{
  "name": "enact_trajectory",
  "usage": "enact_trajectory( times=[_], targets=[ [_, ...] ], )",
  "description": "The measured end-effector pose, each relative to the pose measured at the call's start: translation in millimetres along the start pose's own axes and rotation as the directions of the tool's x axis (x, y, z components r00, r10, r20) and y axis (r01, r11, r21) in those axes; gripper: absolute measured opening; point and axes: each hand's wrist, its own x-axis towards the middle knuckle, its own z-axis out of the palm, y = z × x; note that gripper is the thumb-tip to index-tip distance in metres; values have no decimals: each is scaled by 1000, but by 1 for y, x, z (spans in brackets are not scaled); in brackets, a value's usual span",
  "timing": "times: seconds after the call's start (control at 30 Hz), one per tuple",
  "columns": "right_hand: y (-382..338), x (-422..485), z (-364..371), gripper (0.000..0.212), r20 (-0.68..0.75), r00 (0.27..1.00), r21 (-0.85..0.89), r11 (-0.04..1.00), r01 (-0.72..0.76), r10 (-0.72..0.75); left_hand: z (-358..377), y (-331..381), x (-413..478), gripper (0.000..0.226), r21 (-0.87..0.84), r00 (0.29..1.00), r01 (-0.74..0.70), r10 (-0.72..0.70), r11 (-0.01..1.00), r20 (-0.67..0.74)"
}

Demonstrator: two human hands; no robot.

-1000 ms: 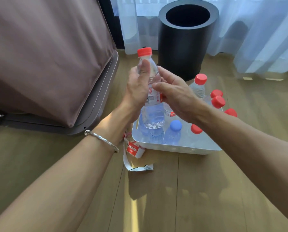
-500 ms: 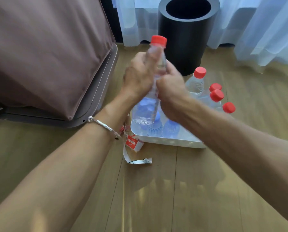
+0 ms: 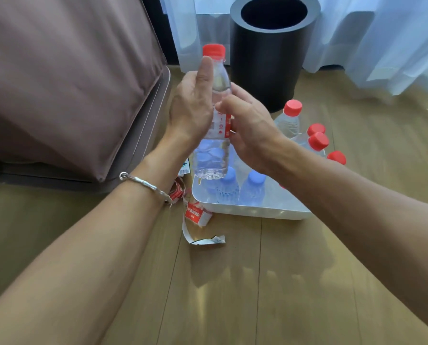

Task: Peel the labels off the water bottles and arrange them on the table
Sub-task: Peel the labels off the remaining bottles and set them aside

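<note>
A black round bin (image 3: 270, 70) stands on the wooden floor (image 3: 257, 282) before pale curtains (image 3: 369, 33); brown cloth (image 3: 58, 70) hangs at the left.

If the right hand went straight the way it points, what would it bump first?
The bottle that the left hand holds up. The right hand points left at its label and seems to be touching it.

Your bottle (image 3: 211, 155) is clear, glossy plastic with a smooth plastic cap (image 3: 213, 50); its label (image 3: 221, 124) looks like thin shiny film. The peeled labels (image 3: 197, 214) look like limp coated paper. The floor (image 3: 233, 295) is smooth wood with a soft sheen. The tray (image 3: 257, 211) looks smooth and satin, the bin (image 3: 262, 70) matt, the curtain (image 3: 382, 33) sheer cloth, your bracelet (image 3: 143, 183) polished metal.
</note>
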Motion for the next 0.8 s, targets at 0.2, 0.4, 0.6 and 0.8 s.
enact_trajectory(
  times=[0.2, 0.4, 0.6, 0.8],
  targets=[
    [11, 1, -4, 52, -32, 999, 1, 1000, 3, -3, 7, 6, -4, 49, 64, 1000, -3, 4, 998, -15],
    [0, 2, -16, 29, 76, 997, -140, 990, 10, 1, 2, 4, -1, 61, 64, 1000, -1, 1, 998, -3],
    [2, 3, -18, 38, 50, 997, -191, 980, -52, 63, 3, -3, -4, 41, 119, 999, -26, 20, 993, 49],
    [-2, 2, -7, 39, 23, 995, 20, 995, -102, 101, 7, -2, -11, 39, 89, 997, -77, 76, 993, 14]
  ],
)
